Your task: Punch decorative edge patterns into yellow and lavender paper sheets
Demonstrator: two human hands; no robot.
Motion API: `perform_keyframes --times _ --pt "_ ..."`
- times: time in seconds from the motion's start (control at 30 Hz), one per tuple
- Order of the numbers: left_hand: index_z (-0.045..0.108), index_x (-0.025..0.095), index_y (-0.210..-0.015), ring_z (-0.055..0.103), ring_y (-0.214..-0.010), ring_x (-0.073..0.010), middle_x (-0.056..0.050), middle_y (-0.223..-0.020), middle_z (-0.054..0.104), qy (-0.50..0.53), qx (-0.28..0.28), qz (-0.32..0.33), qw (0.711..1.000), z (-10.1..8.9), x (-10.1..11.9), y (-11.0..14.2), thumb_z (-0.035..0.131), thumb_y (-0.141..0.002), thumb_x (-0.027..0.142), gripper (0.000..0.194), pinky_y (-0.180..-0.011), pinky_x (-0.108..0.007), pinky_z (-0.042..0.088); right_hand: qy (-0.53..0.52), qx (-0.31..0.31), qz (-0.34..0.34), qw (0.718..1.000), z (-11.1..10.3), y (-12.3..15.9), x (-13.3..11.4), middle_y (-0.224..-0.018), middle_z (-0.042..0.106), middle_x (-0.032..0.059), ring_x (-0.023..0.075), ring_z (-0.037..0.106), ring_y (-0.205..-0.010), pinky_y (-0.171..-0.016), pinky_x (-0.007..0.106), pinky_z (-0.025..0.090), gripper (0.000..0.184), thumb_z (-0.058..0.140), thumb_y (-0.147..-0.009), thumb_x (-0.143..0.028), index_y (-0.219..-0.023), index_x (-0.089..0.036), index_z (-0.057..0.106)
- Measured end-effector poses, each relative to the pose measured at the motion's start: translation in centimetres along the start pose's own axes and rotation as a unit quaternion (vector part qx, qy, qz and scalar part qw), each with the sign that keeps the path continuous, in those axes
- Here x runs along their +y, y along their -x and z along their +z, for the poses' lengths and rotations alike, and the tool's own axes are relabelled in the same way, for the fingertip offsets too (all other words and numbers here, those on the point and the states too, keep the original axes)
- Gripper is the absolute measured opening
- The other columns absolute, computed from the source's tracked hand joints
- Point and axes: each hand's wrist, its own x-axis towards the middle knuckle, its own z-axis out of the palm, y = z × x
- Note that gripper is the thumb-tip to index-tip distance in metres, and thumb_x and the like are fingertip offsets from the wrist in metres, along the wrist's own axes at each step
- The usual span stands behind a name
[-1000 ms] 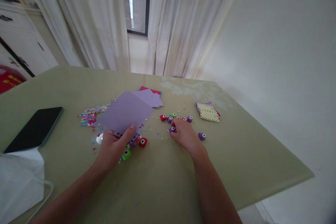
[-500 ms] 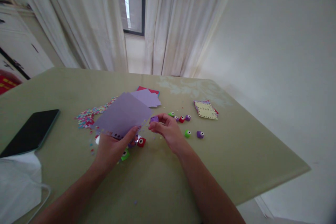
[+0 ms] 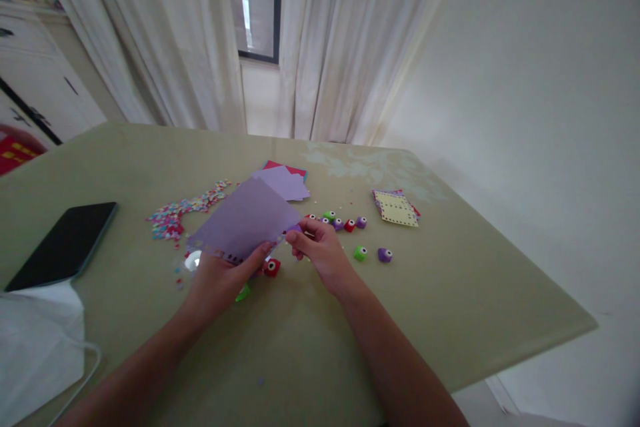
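Observation:
My left hand (image 3: 220, 283) grips a sheet of purple paper (image 3: 247, 217) by its near edge, thumb on top. A row of small punched holes runs along that edge. My right hand (image 3: 320, 250) pinches a small purple craft punch (image 3: 294, 230) at the right corner of the sheet; the fingers partly hide it. Under and beside my left hand lie a red craft punch (image 3: 271, 267) and a green craft punch (image 3: 243, 292), the green one partly covered. Further right sit another green punch (image 3: 361, 253) and a purple punch (image 3: 385, 255).
Several punches (image 3: 338, 223) stand in a cluster behind my right hand. Colourful confetti (image 3: 187, 210) lies at the left. More purple paper (image 3: 283, 181) is at the back, punched yellow cards (image 3: 396, 208) at the right. A black tablet (image 3: 65, 243) and a white mask (image 3: 43, 347) are on the left.
The purple punch in my right hand has moved onto the right corner of the paper, where before it was held just apart from it. The view has shifted slightly.

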Motion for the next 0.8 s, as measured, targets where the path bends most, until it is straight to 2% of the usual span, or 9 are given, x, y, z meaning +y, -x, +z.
perform_keyframes --times 0.13,0.23,0.57,0.8 --pt "0.075 0.024 -0.09 0.077 -0.082 -0.0276 -0.003 -0.079 0.081 -0.006 -0.015 0.007 1.0 0.0 -0.5 -0.2 0.079 -0.083 0.046 0.023 -0.08 -0.038 0.064 0.024 -0.018 -0.004 1.0 -0.4 -0.1 0.5 -0.059 0.044 -0.0058 0.0107 0.035 -0.055 -0.054 0.029 0.024 0.053 0.08 -0.08 -0.067 -0.067 -0.02 0.058" --pt "0.076 0.024 -0.088 0.077 -0.08 -0.0277 -0.003 -0.081 0.081 -0.015 -0.032 0.014 0.999 0.0 -1.1 -0.2 0.077 -0.084 0.047 0.024 -0.085 -0.042 0.063 0.02 -0.021 -0.003 1.0 -0.5 -0.2 0.8 -0.059 0.038 -0.007 0.0104 0.028 -0.055 -0.053 0.03 0.019 0.057 0.079 -0.081 -0.069 -0.065 -0.021 0.052" --pt "0.073 0.024 -0.085 0.077 -0.082 -0.0284 -0.003 -0.075 0.079 0.004 -0.032 0.005 0.999 0.4 -0.2 -0.1 0.077 -0.082 0.045 0.022 -0.09 -0.044 0.062 0.011 -0.016 0.012 1.0 -0.3 -0.2 0.6 -0.062 0.033 -0.0077 0.01 0.023 -0.055 -0.054 0.03 0.015 0.057 0.081 -0.076 -0.071 -0.068 -0.021 0.054" --pt "0.074 0.025 -0.087 0.077 -0.084 -0.0265 -0.003 -0.085 0.082 0.017 -0.035 0.003 0.999 0.4 -0.8 -0.2 0.077 -0.085 0.046 0.022 -0.088 -0.04 0.062 -0.005 -0.014 0.018 1.0 -0.2 -0.1 0.7 -0.06 0.035 -0.008 0.009 0.024 -0.053 -0.052 0.03 0.015 0.056 0.084 -0.074 -0.069 -0.068 -0.021 0.056"
